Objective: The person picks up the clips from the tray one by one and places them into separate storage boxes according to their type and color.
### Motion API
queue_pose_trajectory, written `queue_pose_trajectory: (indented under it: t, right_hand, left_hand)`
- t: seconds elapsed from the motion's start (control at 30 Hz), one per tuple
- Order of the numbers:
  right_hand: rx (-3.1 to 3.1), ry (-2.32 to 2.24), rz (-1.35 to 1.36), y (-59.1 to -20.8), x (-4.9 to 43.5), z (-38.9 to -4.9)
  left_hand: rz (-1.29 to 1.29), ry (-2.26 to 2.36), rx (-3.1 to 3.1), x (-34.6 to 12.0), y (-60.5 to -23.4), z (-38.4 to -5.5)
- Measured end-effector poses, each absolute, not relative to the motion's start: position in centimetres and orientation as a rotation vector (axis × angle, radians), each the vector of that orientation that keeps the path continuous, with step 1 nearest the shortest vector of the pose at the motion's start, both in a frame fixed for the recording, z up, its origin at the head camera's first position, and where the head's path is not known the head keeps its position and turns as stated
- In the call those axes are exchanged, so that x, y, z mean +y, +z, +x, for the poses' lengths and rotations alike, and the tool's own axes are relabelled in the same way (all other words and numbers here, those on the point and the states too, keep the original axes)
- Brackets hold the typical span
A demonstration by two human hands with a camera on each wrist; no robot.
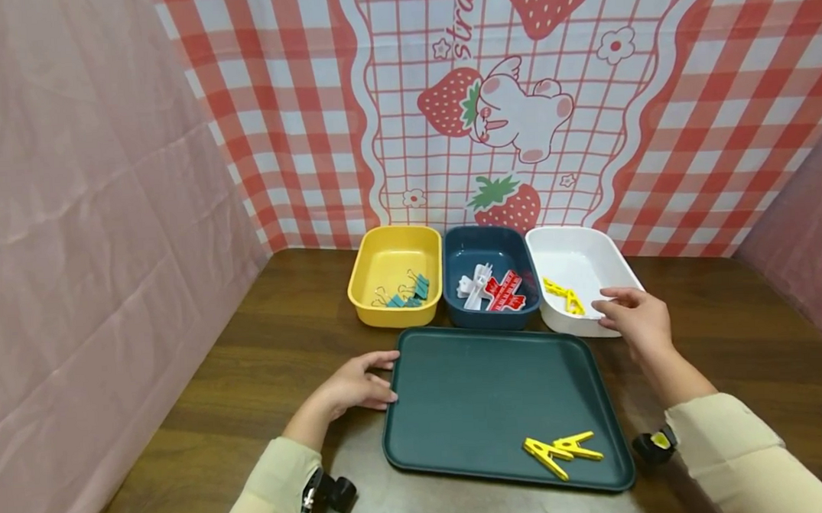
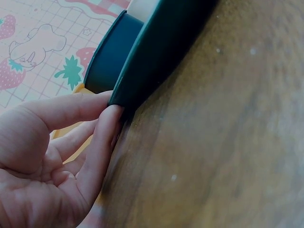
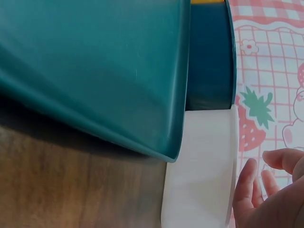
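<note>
My left hand [image 1: 357, 383] touches the left edge of a dark green tray [image 1: 486, 391], its index finger and thumb spaced along the rim. In the left wrist view, fingertips [image 2: 113, 111] meet the tray's edge. Two yellow clothespins [image 1: 564, 450] lie at the tray's front right. Over the front right corner of a white bin [image 1: 579, 249] hovers my right hand [image 1: 639, 319], fingers loosely bent, with a gap between thumb and fingers and nothing visible in them. Yellow clothespins [image 1: 566, 296] lie inside that bin, left of the fingers.
A yellow bin [image 1: 393, 246] holds several teal binder clips [image 1: 412, 289]. Beside it, a dark blue bin [image 1: 482, 242] contains white clips [image 1: 476, 286] and red clips [image 1: 505, 291]. The bins stand side by side on the wooden table [image 1: 250, 355], before a strawberry-print curtain [image 1: 309, 123].
</note>
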State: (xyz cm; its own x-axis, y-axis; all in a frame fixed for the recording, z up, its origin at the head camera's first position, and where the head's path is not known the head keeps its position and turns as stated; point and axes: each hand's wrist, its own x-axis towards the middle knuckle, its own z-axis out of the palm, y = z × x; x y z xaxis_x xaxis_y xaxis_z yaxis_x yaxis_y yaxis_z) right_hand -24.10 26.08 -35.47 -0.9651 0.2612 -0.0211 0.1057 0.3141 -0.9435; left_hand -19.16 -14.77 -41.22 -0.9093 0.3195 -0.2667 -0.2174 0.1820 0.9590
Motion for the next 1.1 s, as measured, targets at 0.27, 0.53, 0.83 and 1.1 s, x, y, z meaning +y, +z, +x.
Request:
queue_pose_trajectory:
  t: [0.27,0.53,0.83,1.1]
  right_hand:
    - [-2.534,1.678,-0.251,-35.4,25.7,-22.7]
    - [-2.567,1.650,-0.196,-35.4,25.1,-21.6]
    - [-2.633,1.605,-0.185,-35.7,24.8,-20.2]
    - [-2.642,1.640,-0.142,-35.8,24.7,-19.1]
  left_hand:
    - [0.088,1.775,2.059,-14.8,-41.2,-19.2]
    - [0.097,1.792,2.051,-14.8,-41.5,-19.2]
    - [0.106,1.803,2.046,-14.7,-41.6,-19.2]
    - [0.101,1.797,2.054,-14.7,-41.6,-19.2]
